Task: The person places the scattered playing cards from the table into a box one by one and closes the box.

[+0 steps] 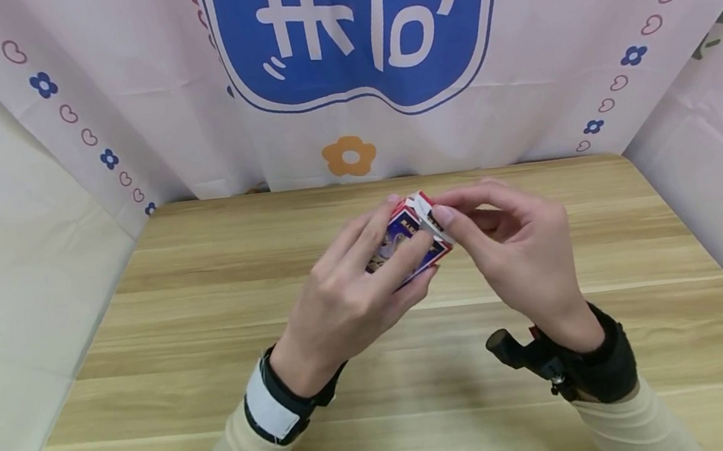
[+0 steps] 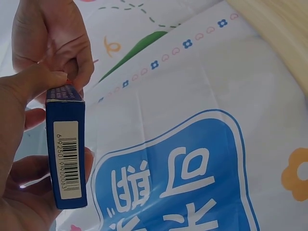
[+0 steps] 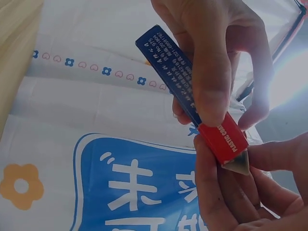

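Note:
Over the table, my left hand (image 1: 349, 287) grips a small blue and red playing card box (image 1: 402, 226) by its sides, fingers across the printed face. A barcode label (image 2: 67, 159) covers one narrow side in the left wrist view. My right hand (image 1: 519, 244) is at the box's far right end, thumb and forefinger pinching the pale end flap (image 1: 424, 210). The right wrist view shows the red end band (image 3: 224, 139) reading "PLASTIC COAT", with the lifted flap (image 3: 239, 164) between the right fingertips. The box's contents are hidden.
The wood-grain table (image 1: 207, 289) lies beneath both hands. A white printed cloth (image 1: 152, 116) with a blue emblem hangs along its back edge, and pale sheets (image 1: 0, 262) flank the sides. Black camera straps (image 1: 610, 353) circle both wrists.

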The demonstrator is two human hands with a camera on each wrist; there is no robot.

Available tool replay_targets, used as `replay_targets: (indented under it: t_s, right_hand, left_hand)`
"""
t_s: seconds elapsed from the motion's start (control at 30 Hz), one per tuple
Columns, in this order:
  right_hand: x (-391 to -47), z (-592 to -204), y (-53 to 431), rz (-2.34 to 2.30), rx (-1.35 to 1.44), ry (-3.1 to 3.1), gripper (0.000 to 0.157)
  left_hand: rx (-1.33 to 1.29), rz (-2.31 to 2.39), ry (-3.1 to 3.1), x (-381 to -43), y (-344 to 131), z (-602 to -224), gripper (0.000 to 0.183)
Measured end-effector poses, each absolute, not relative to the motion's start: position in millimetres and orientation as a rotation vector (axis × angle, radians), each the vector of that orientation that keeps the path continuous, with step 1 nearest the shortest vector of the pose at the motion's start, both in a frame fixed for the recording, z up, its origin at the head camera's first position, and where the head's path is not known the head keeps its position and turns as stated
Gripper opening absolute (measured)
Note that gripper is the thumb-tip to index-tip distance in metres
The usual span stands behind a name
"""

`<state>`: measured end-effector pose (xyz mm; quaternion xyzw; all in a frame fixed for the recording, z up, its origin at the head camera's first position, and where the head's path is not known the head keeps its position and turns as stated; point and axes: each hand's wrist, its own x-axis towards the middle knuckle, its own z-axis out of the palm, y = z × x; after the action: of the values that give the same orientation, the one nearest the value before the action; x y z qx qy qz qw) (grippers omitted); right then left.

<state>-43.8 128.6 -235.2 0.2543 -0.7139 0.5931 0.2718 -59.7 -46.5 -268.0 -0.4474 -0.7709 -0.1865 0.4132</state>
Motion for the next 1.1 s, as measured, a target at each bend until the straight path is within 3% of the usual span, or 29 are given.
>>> replay_targets:
  t_s: [0.33, 1.1]
  right_hand:
    - [-59, -254, 143, 1.673, 0.636, -2.007, 0.016]
    - [-45, -235, 132, 1.684, 0.683, -1.961, 0.013]
  left_hand:
    - [-1.123, -0.477, -1.971, -62, -46, -271, 0.035]
    - [-1.118, -0.461, -1.940, -62, -45, -272, 0.033]
